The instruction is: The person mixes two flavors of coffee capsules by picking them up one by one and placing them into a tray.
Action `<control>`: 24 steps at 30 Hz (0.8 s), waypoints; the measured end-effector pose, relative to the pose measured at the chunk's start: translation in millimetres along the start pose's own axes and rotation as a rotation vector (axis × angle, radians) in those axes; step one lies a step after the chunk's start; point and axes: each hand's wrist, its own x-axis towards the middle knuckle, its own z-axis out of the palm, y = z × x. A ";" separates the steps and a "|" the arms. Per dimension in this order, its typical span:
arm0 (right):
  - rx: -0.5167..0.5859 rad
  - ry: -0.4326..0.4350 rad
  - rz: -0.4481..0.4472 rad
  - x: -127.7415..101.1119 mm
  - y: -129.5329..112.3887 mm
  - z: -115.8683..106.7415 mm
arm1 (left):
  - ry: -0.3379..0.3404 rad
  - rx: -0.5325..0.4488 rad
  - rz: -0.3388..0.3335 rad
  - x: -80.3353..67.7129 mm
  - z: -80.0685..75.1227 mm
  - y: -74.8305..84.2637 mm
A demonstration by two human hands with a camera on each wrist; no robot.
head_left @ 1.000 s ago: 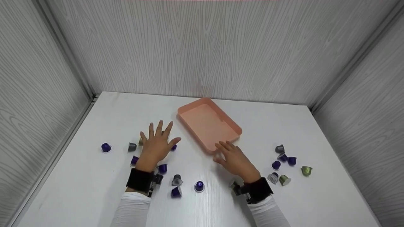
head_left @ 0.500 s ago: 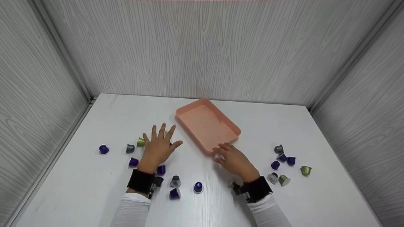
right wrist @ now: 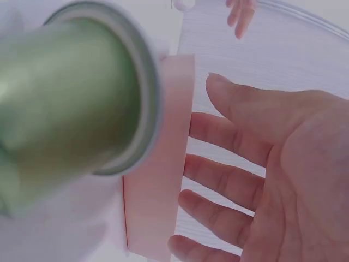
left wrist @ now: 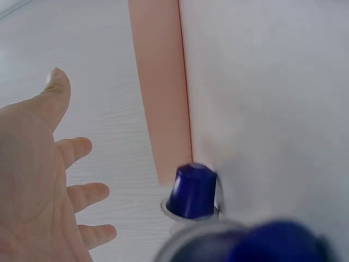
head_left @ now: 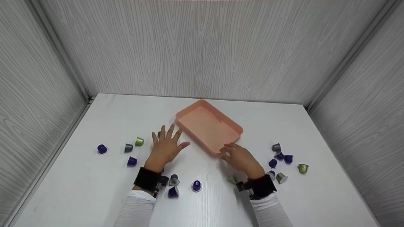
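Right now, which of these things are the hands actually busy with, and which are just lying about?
In hand:
- pink tray, right hand touching its near corner
- left hand, open and flat beside the tray

Lying about:
- purple capsule
- green capsule
- grey capsule
- capsule cluster on the right
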 end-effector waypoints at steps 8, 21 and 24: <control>0.000 0.115 0.008 1.7 -0.4 0.8 | 0.018 0.021 0.024 8.3 6.5 12.4; -0.045 0.119 -0.072 7.1 -6.0 8.7 | -0.029 0.080 0.065 13.1 13.8 26.4; -0.011 0.105 -0.070 5.0 -4.1 7.4 | -0.055 0.087 0.063 11.5 18.0 25.3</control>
